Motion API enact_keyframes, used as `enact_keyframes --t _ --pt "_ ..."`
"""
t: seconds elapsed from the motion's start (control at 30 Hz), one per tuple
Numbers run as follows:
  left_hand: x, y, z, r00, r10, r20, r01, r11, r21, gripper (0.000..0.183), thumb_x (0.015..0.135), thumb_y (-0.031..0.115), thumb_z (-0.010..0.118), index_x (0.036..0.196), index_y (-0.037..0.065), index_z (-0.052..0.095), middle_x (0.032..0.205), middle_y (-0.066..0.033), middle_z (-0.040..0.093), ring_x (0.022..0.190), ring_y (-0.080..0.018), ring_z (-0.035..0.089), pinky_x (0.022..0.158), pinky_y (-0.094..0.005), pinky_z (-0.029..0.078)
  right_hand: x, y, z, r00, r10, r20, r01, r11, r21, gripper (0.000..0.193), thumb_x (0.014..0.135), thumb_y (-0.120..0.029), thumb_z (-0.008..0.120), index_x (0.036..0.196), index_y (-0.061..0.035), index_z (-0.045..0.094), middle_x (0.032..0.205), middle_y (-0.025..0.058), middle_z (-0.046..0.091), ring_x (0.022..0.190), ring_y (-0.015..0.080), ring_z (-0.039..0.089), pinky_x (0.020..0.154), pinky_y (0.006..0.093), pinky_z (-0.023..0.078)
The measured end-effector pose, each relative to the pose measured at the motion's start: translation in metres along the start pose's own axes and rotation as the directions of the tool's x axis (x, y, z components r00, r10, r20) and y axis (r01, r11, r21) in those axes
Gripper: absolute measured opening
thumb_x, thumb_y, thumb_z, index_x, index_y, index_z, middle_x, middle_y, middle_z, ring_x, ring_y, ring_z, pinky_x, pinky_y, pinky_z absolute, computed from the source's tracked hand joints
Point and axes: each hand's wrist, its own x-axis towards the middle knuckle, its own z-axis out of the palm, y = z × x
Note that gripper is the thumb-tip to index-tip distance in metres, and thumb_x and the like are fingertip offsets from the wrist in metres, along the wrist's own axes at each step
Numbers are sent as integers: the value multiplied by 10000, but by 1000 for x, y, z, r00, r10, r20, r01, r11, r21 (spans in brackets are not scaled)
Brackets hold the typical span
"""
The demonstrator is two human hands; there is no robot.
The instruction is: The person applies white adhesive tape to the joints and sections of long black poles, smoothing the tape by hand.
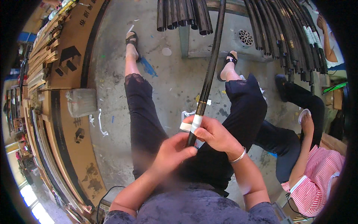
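A long black pole with thin gold rings slants up and away from my lap. My left hand is closed around its near end, thumb laid along the side. Just above, my right hand pinches the pole where a band of white tape wraps it. A white tape roll sits beside the band, against the right fingertips. Whether those fingers also grip the roll is hidden.
Black poles lie in bundles on a metal rack, ahead and far right. Long cardboard boxes line the left. At right sits a co-worker in a striped shirt, a white roll in hand. Tape scraps litter the floor.
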Motion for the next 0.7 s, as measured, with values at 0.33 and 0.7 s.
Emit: enact_keyframes --t 0.33,0.7 --pt "6 -4 1 999 21 -24 -18 994 103 300 898 90 644 1166 -31 583 1018 -96 654 896 -184 638 832 -341 536 0 -13 -6 999 -27 -46 14 969 -248 396 960 -277 569 1217 24 554 1015 120 658 937 172 616 855 324 481" --pt "11 -1 12 999 -4 -33 2 998 -58 371 846 55 700 1183 -28 568 1026 -72 656 921 -158 635 860 -305 518 -8 -13 -16 998 39 -58 -47 987 -152 407 970 -321 555 1213 6 552 1018 115 650 973 190 618 872 336 473"
